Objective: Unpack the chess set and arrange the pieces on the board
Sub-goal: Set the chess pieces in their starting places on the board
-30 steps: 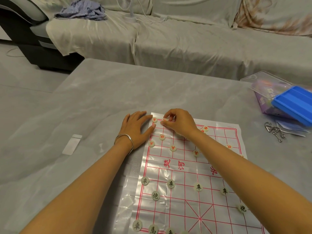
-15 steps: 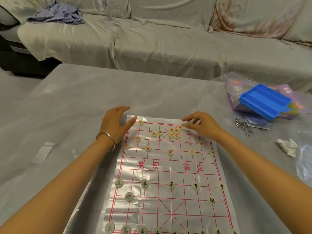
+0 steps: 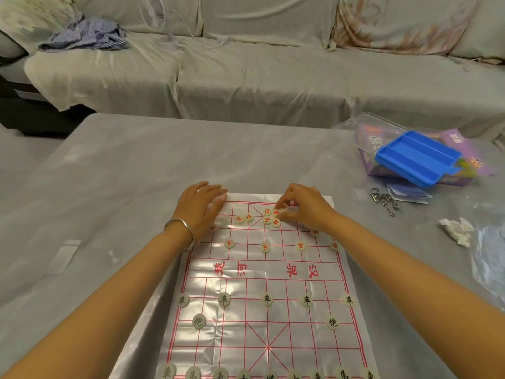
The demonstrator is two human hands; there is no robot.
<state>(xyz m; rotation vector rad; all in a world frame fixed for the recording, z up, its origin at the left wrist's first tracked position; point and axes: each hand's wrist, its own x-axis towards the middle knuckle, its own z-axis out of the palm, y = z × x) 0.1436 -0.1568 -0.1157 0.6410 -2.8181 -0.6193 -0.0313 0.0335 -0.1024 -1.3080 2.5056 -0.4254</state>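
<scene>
The right hand (image 3: 306, 212) has thumb and forefinger closed on one red piece (image 3: 279, 212) in a small heap of red pieces (image 3: 269, 220) near the far edge of the board (image 3: 237, 335). The left hand (image 3: 202, 207) lies flat, fingers straight, on the far left corner. I judge the task well past half: the black pieces (image 3: 267, 299) stand in order on the near side and the red soldiers (image 3: 265, 247) are in their row, but the red back row is not yet laid out. The board reads 楚河 and 汉界; black discs show 卒 and 炮, one red disc 仕. The print on the purple box (image 3: 464, 146) is too blurred to read.
</scene>
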